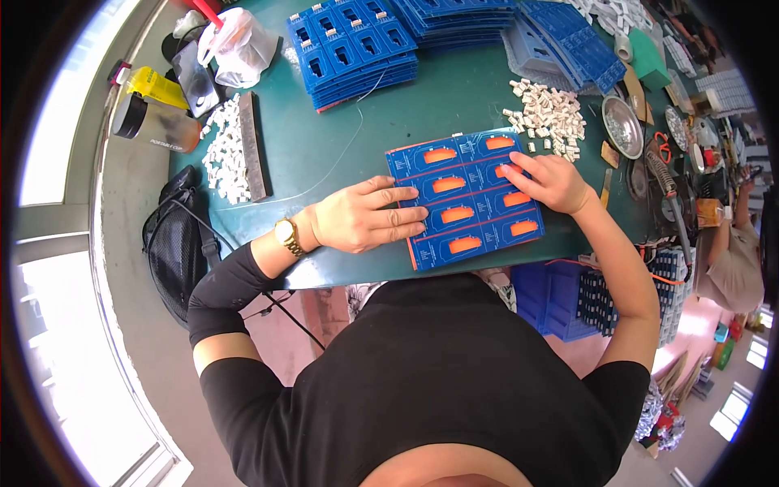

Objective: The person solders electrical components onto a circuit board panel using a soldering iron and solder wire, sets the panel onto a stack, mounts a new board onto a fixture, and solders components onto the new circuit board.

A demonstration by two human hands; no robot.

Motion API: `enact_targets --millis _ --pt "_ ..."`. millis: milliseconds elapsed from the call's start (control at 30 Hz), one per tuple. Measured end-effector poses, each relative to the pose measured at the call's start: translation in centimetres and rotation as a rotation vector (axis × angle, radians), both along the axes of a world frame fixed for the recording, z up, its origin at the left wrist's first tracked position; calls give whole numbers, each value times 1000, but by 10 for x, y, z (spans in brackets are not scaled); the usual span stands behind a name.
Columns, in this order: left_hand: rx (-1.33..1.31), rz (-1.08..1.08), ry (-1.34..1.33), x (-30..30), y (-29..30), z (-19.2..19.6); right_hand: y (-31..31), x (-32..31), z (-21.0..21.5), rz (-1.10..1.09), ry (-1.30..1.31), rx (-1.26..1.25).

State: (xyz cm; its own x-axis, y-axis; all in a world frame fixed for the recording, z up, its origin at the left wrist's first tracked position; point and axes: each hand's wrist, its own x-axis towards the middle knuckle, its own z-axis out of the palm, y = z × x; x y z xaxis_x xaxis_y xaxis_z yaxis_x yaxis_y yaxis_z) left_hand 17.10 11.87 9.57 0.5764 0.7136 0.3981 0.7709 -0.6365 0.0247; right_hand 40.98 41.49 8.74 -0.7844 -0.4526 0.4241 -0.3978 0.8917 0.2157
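Observation:
A blue rectangular panel (466, 199) with two columns of orange patches lies on the green table (324, 146) in front of me. My left hand (361, 215), with a gold watch on the wrist, lies flat on the panel's left edge, fingers spread over it. My right hand (552, 180) presses its fingertips onto the panel's upper right part, by an orange patch. I cannot tell whether a small part is pinched under those fingers. A heap of small white connectors (548, 114) lies just beyond the right hand.
Stacks of blue panels (353, 49) stand at the back. More white connectors (225, 150) lie beside a dark bar at the left. A clear bottle (154, 122), plastic bag (239, 45) and black bag (174, 243) are left. A metal dish (623, 126) and soldering tools lie right.

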Motion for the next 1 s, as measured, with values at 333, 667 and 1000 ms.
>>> enact_targets --millis 333,667,1000 --pt "-115 7 -77 1 -1 -3 -14 -2 11 -52 -165 -22" --pt "-93 19 -49 1 -5 -3 -11 59 8 -462 235 -377" --pt "39 237 -341 -8 2 10 12 168 -13 -675 1321 -1781"
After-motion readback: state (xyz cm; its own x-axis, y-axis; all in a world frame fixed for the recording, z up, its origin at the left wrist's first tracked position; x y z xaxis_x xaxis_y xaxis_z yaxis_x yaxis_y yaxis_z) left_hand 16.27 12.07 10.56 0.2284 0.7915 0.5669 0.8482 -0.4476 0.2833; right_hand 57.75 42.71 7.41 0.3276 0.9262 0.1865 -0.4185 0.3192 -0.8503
